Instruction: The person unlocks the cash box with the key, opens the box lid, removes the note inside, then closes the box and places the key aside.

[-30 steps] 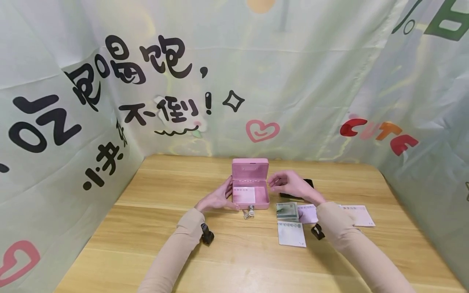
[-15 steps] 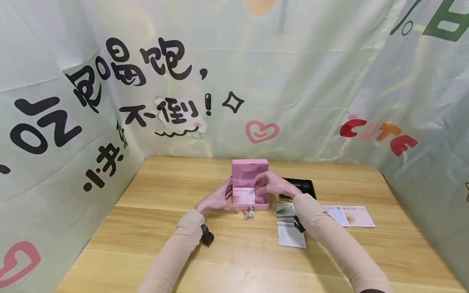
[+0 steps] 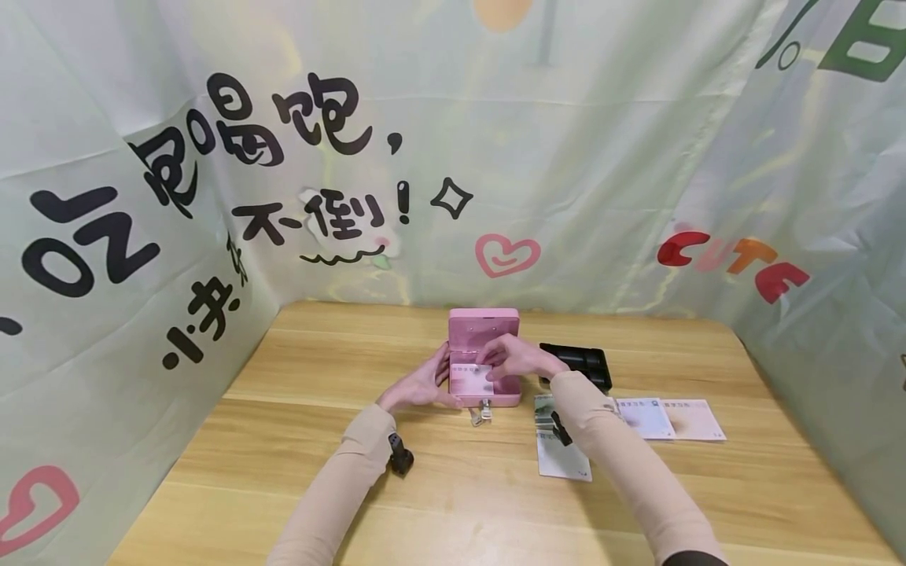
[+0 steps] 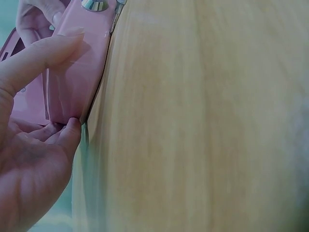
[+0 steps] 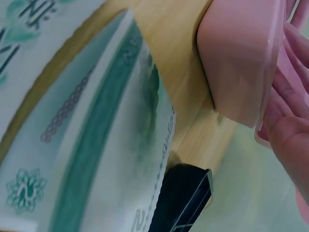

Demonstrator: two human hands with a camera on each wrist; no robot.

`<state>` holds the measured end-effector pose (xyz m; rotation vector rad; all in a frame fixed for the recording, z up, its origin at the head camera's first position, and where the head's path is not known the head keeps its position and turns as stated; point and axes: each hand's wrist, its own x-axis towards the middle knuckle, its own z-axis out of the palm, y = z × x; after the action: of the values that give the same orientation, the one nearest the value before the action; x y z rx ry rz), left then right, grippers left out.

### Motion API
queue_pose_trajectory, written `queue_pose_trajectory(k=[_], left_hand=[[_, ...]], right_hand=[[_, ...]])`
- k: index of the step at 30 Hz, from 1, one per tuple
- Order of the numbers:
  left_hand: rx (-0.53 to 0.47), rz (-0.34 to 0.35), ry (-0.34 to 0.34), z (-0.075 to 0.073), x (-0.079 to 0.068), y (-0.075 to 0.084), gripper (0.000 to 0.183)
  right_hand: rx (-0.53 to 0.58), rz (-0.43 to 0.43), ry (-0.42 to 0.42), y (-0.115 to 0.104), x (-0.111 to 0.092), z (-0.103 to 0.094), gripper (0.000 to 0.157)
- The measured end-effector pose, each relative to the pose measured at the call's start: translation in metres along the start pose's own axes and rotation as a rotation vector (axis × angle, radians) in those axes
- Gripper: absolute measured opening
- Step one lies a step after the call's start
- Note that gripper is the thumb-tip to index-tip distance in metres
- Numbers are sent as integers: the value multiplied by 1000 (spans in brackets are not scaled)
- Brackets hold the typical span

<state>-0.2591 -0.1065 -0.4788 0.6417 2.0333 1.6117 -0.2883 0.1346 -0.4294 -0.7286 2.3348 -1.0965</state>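
A pink cash box (image 3: 484, 320) stands with its lid raised at the middle back of the table. Inside lies a pinkish banknote (image 3: 467, 381). My left hand (image 3: 418, 387) holds the box's left front corner, the thumb on the front wall and fingers round the side, as the left wrist view shows. My right hand (image 3: 515, 358) reaches in over the right side, bent fingers down at the banknote's right edge; I cannot tell whether they pinch it. In the right wrist view, that hand (image 5: 292, 125) hides the inside of the box (image 5: 236, 58). Keys (image 3: 476, 417) hang from the front lock (image 3: 486, 408).
Right of the box lies a black case (image 3: 587, 359). Nearer me are a green banknote (image 3: 543, 407) and a pale one (image 3: 565, 462), partly under my right forearm. Blue (image 3: 646, 418) and pink (image 3: 697, 417) banknotes overlap farther right. A printed curtain (image 3: 587, 173) walls the back and sides.
My right hand has moved left from beside the cash box into it, to the banknote's right edge. The left hand stays on the box.
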Motion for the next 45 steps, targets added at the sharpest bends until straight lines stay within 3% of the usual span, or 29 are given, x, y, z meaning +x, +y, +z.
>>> queue_pose_trajectory(k=[9, 21, 27, 33, 45], left_hand=[[-12, 14, -7, 1, -1, 2, 126], [-22, 27, -3, 1, -1, 1, 126], [-11, 26, 6, 2, -2, 3, 125], [-10, 21, 3, 2, -3, 3, 125], [-8, 25, 7, 1, -2, 1, 126]], right_hand=[[20, 10, 29, 0, 2, 3, 28], [-3, -77, 127, 0, 5, 4, 27], [-37, -49, 175, 1, 5, 5, 26], [19, -31, 173, 0, 3, 6, 19], [6, -60, 279, -1, -7, 4, 16]])
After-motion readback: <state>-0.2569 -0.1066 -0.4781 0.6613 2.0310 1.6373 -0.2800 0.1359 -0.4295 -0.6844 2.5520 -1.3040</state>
